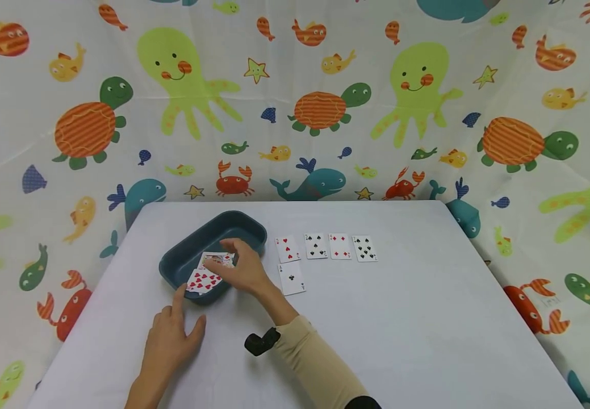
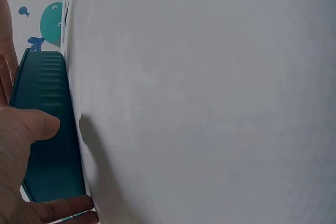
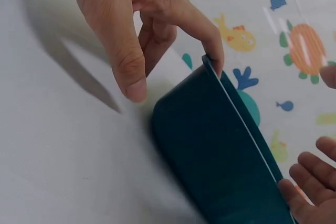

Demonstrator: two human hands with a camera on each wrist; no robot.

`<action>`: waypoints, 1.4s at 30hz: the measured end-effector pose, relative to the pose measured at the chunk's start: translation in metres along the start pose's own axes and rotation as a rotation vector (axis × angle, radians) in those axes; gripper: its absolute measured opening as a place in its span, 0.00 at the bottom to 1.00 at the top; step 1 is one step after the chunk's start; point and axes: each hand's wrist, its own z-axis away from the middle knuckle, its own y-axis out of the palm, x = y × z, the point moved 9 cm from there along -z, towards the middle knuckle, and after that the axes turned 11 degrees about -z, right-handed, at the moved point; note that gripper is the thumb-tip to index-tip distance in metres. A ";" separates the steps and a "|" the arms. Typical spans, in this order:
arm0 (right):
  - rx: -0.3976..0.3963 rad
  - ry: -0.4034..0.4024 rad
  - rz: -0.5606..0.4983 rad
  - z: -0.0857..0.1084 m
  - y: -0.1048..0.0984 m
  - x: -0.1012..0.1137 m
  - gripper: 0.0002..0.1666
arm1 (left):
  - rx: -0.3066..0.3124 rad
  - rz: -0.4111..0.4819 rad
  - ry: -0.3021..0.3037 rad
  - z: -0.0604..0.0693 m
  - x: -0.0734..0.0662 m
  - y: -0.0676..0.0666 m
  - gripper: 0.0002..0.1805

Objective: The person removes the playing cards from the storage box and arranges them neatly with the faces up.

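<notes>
A dark teal tray [image 1: 170,253] stands at the table's left with several playing cards [image 1: 204,281] lying face up in it, one with red hearts and one a picture card. My right hand [image 1: 243,267] reaches over the tray, thumb and fingers apart. In the right wrist view its index finger bends over the rim, while the thumb stays outside; no card shows between them. At the tray's near left corner, my left hand [image 1: 172,335] has its index fingertip by the rim. Its thumb [image 2: 42,124] is spread away from the fingers.
Right of the tray lie a red hearts card [image 1: 287,249], a spades card [image 1: 316,246], a red diamonds card [image 1: 339,246] and another black card [image 1: 364,248] in a row. A clubs card [image 1: 292,278] lies below the hearts card. A sea-animal cloth [image 1: 274,85] hangs behind the white table [image 1: 402,329].
</notes>
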 end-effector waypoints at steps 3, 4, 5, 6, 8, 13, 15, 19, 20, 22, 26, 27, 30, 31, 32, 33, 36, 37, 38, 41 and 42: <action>0.049 -0.005 0.006 -0.006 0.009 0.001 0.39 | -0.003 -0.001 0.001 0.000 0.000 0.000 0.47; 0.065 -0.004 0.018 -0.008 0.012 0.001 0.40 | -0.008 0.001 0.002 0.000 0.000 -0.001 0.47; 0.083 -0.002 0.029 -0.010 0.015 0.000 0.40 | -0.014 0.001 0.004 0.001 0.000 -0.001 0.47; 0.103 -0.001 0.039 -0.012 0.018 0.000 0.41 | -0.020 0.002 0.006 0.001 -0.001 -0.002 0.47; 0.145 0.000 0.064 -0.015 0.024 -0.001 0.41 | -0.036 0.002 0.013 0.001 -0.001 -0.003 0.46; 0.250 0.005 0.165 -0.022 0.037 -0.003 0.42 | -0.044 -0.003 0.015 0.002 -0.002 -0.004 0.46; 0.290 0.002 0.202 -0.025 0.042 -0.003 0.42 | -0.044 -0.004 0.014 0.002 -0.002 -0.004 0.46; 0.354 -0.001 0.250 -0.032 0.050 -0.005 0.43 | -0.043 0.000 0.016 0.001 -0.002 -0.004 0.46; 0.369 -0.001 0.258 -0.034 0.052 -0.006 0.44 | -0.041 0.002 0.017 0.001 -0.002 -0.004 0.46; 0.398 -0.002 0.267 -0.037 0.056 -0.006 0.44 | -0.034 0.002 0.015 0.001 -0.002 -0.004 0.47; 0.452 0.014 0.266 -0.042 0.063 -0.008 0.45 | -0.053 0.006 0.023 0.001 -0.001 -0.005 0.47; 0.463 0.023 0.268 -0.044 0.064 -0.008 0.45 | -0.061 0.008 0.028 0.001 -0.001 -0.005 0.46; 0.497 0.057 0.273 -0.047 0.069 -0.012 0.44 | -0.082 0.008 0.038 0.002 -0.001 -0.007 0.46; 0.507 0.069 0.280 -0.047 0.070 -0.013 0.44 | -0.081 0.008 0.038 0.002 -0.001 -0.006 0.45; 0.515 0.083 0.286 -0.048 0.072 -0.014 0.44 | -0.076 0.006 0.035 0.002 -0.001 -0.006 0.45; 0.521 0.096 0.300 -0.049 0.073 -0.016 0.43 | -0.067 0.004 0.032 0.002 -0.001 -0.006 0.46; 0.541 0.117 0.334 -0.051 0.077 -0.020 0.43 | -0.042 0.002 0.020 0.002 0.000 -0.005 0.46; 0.548 0.124 0.350 -0.051 0.078 -0.021 0.43 | -0.041 0.003 0.020 0.002 -0.001 -0.005 0.46; 0.557 0.129 0.359 -0.051 0.079 -0.022 0.43 | -0.042 0.005 0.023 0.002 -0.002 -0.005 0.46; 0.590 0.148 0.366 -0.051 0.084 -0.024 0.42 | -0.063 0.003 0.027 0.003 -0.001 -0.007 0.45; 0.599 0.154 0.365 -0.051 0.086 -0.025 0.42 | -0.074 0.002 0.031 0.003 -0.001 -0.007 0.45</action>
